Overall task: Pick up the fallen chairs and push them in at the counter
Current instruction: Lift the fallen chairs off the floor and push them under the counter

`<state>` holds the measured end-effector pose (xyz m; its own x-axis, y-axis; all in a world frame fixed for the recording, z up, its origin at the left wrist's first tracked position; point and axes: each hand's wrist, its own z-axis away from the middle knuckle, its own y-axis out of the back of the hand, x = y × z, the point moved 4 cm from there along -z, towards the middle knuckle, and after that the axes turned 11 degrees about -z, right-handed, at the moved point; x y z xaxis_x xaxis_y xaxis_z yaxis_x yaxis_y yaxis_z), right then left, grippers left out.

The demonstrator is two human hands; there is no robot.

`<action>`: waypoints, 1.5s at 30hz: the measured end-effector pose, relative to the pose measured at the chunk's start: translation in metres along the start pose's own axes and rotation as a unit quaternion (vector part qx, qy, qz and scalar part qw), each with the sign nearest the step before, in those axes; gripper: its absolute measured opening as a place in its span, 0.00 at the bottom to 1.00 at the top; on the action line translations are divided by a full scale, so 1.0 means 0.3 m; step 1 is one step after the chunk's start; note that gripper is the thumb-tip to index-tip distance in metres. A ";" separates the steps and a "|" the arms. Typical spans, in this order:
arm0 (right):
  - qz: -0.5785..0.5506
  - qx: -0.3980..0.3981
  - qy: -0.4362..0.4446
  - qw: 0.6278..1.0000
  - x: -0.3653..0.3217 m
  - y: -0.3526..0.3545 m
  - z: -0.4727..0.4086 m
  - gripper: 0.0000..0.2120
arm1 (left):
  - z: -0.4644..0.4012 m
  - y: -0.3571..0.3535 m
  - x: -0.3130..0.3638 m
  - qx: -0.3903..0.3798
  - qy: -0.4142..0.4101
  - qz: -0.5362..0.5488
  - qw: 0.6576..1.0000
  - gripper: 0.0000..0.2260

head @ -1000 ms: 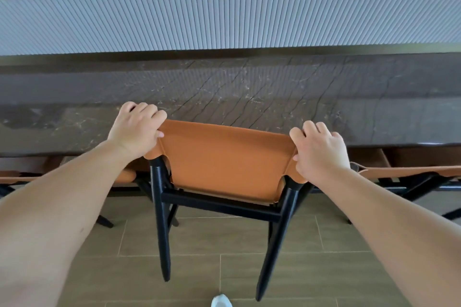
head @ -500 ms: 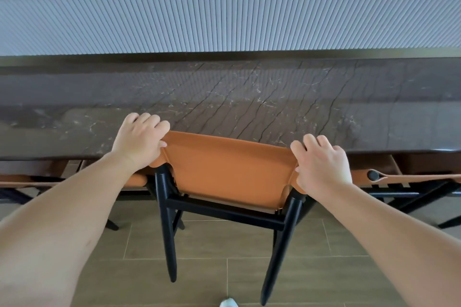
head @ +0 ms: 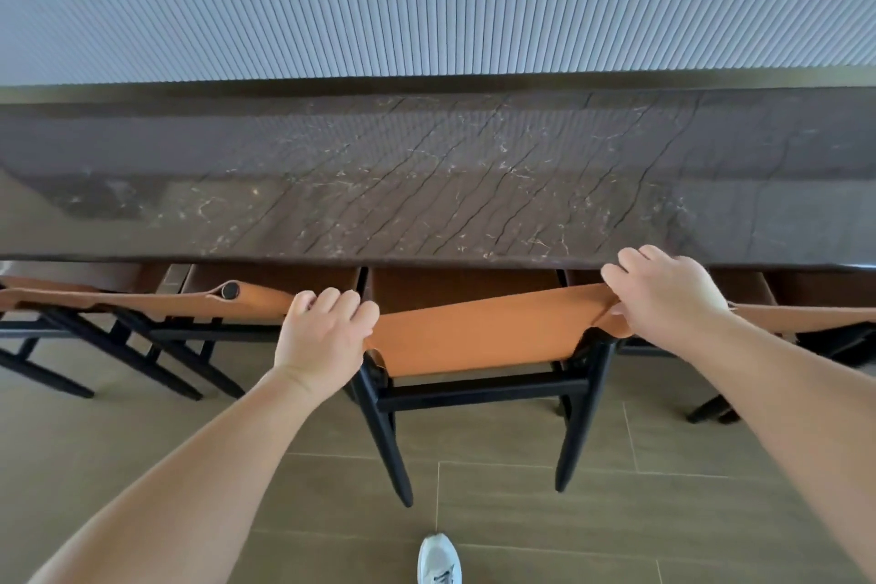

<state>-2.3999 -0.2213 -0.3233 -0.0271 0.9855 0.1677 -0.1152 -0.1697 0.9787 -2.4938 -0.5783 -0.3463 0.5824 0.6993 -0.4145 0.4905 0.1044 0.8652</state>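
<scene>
head view: looking down over both hands at an upright chair being set against the table.
left hand [head: 327,337]: fingers curling over the left top corner of the orange backrest [head: 479,332], gripping it where the black post is rising beneath.
right hand [head: 663,299]: gripping the right top corner of the same backrest, fingers wrapping over its upper edge, knuckles lying just at the table's front edge.
why held so: a grip at each corner is likely giving even control, so the chair is going in straight rather than twisting.
chair [head: 474,389]: standing on its black legs on the floor, seat reaching under the overhang, backrest sitting a little skewed, its right end nearer the table.
table [head: 426,185]: dark veined stone top stretching across the view, a ribbed pale panel [head: 426,19] rising behind it.
neighbours: left chair [head: 142,299] and right chair [head: 806,318] already standing tucked in, each just beside the held one.
edges and room: the right-hand knuckles are looking at risk of being pinched against the stone lip; little forward travel seems to be remaining, and side gaps are narrow.
floor [head: 616,512]: tan tiles lying open behind the chair, a white shoe [head: 438,560] standing near its back legs.
</scene>
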 end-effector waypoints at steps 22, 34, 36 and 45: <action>-0.102 0.057 0.046 0.992 -0.264 -0.114 0.111 0.18 | 0.039 -0.129 -0.165 -0.074 0.007 -0.005 0.997 0.09; -0.090 0.071 0.045 0.992 -0.276 -0.153 0.044 0.18 | 0.060 -0.155 -0.175 -0.121 -0.025 0.034 0.992 0.09; -0.074 0.060 0.034 0.995 -0.236 -0.168 0.035 0.17 | 0.068 -0.157 -0.135 -0.119 -0.040 0.034 0.992 0.10; -0.059 0.030 -0.030 0.997 -0.112 -0.233 -0.003 0.08 | 0.061 -0.166 -0.005 -0.118 -0.017 0.036 0.992 0.11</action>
<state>-2.3920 -0.2426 -0.3974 0.0428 0.9975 0.0555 -0.0543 -0.0531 0.9971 -2.5071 -0.5973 -0.3938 0.6344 0.6865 -0.3554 0.2832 0.2215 0.9331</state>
